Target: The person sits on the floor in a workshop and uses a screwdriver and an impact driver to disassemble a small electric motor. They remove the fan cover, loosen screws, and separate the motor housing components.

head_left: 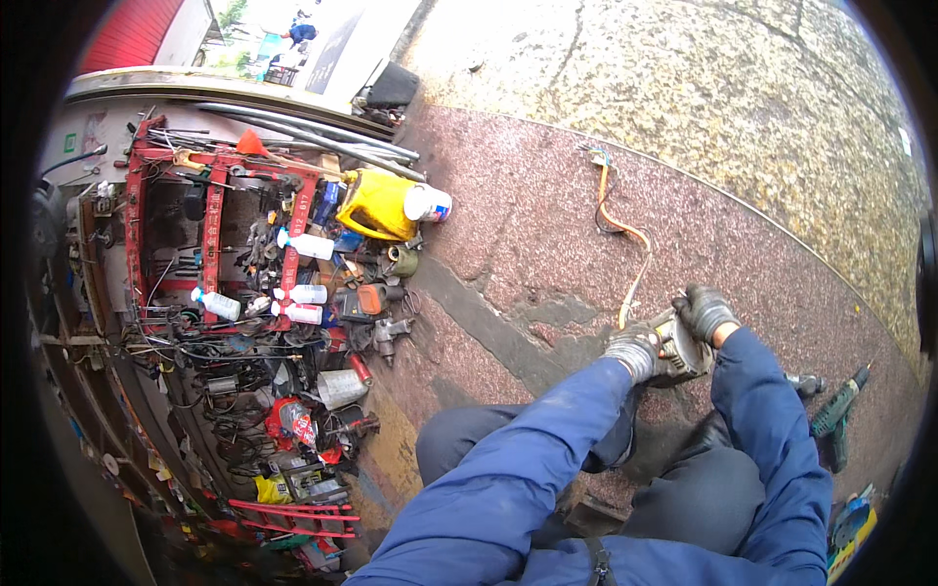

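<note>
Between my knees, just above the ground, is a round metallic part point(687, 357) that looks like a motor housing with a ribbed side. Wrapped round its left side is my left hand point(635, 352), in a grey-black work glove. My right hand point(705, 311), gloved alike, is closed at the upper right edge of the part; its fingertips are partly hidden. An orange sheathed cable point(642, 244) runs up from near my left hand across the ground and ends in bare coloured wires. The underside of the part is hidden by my hands and legs.
To my right lie a green power drill point(840, 405) and a small dark metal tool point(806, 386). On my left, a red metal rack point(213, 230) is crowded with tools, spray bottles and a yellow jug point(378, 203). An impact wrench point(391, 332) lies at its edge.
</note>
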Motion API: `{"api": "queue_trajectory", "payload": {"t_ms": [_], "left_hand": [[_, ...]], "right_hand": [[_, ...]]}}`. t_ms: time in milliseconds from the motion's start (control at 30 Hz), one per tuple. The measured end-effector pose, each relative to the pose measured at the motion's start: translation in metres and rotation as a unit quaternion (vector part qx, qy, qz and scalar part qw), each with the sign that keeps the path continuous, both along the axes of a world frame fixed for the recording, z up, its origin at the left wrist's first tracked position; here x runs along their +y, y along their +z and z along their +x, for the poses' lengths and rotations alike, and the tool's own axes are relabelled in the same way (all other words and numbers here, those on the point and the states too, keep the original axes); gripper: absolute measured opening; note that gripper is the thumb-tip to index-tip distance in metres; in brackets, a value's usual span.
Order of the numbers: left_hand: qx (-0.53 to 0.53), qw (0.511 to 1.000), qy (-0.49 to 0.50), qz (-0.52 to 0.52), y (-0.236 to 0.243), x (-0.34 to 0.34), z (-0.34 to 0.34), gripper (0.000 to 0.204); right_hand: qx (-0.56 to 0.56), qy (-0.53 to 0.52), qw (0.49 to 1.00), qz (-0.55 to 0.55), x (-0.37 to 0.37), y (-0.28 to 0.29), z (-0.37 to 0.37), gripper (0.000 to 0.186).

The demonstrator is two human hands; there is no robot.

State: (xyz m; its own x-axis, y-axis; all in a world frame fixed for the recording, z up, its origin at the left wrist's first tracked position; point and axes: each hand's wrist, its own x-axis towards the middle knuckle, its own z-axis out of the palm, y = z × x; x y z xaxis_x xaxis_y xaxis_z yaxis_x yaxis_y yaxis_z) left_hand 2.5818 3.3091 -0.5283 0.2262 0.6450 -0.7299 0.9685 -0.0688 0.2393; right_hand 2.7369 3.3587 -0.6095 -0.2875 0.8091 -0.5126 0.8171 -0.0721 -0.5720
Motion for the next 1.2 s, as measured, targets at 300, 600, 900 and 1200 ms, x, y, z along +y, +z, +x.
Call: {"api": "queue_trajectory", "payload": {"t_ms": [300, 600, 900, 1200], "left_hand": [[0.045, 0.998, -0.025, -0.042, -0.024, -0.003, 0.002, 0.081], [0.045, 0.994, -0.067, -0.070, -0.023, 0.004, 0.005, 0.064], [0.059, 0.995, -0.081, 0.006, -0.055, -0.001, 0.003, 0.046], [0.094, 0.990, -0.056, -0.094, -0.063, -0.001, 0.008, 0.087]], "right_hand": [[0.028, 0.033, 0.998, -0.039, 0.005, -0.005, 0.004, 0.040], [0.068, 0.052, 0.993, -0.086, 0.012, -0.007, 0.016, 0.039], [0.100, 0.007, 0.994, -0.032, 0.014, -0.017, 0.020, 0.040], [0.185, -0.141, 0.973, 0.009, 0.013, -0.028, 0.032, 0.031]]}}
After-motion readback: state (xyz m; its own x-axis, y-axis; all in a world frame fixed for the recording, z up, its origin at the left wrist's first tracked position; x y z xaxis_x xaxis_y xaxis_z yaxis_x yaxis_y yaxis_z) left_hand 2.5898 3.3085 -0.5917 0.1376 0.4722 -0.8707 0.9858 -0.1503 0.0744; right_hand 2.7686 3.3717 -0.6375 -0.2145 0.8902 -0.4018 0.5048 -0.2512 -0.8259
